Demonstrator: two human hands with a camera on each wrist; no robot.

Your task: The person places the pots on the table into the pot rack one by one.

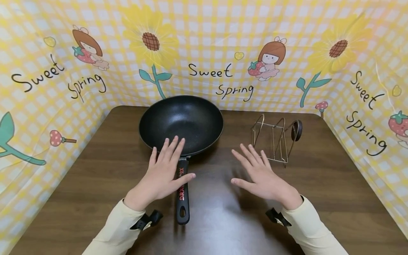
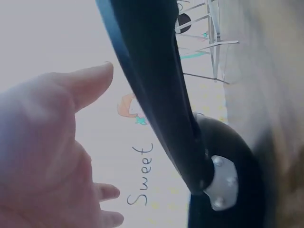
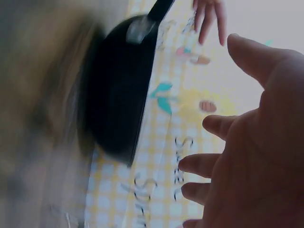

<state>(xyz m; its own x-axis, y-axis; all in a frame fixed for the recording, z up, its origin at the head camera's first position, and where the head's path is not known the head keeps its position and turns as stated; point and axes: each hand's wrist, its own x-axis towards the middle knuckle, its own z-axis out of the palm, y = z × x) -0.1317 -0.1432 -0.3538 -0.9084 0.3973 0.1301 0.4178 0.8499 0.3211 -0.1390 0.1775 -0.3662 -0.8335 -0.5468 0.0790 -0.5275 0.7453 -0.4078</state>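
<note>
A black frying pan (image 1: 181, 124) sits on the brown table, its bowl toward the back and its black handle (image 1: 182, 209) with red lettering pointing at me. My left hand (image 1: 160, 179) hovers over the handle with spread fingers, and the left wrist view shows the palm (image 2: 42, 142) apart from it. To the right, my right hand (image 1: 259, 177) is held above the table, fingers spread and nothing in them. Just beyond its fingertips stands a metal wire rack (image 1: 273, 145) with a black round disc (image 1: 296, 130) at its right end.
Yellow-and-white checked cloth (image 1: 204, 46) with flowers and lettering rises behind the table (image 1: 216, 212) and along both sides. Black bands (image 1: 146, 219) with small devices are strapped over the pale sleeves at both wrists.
</note>
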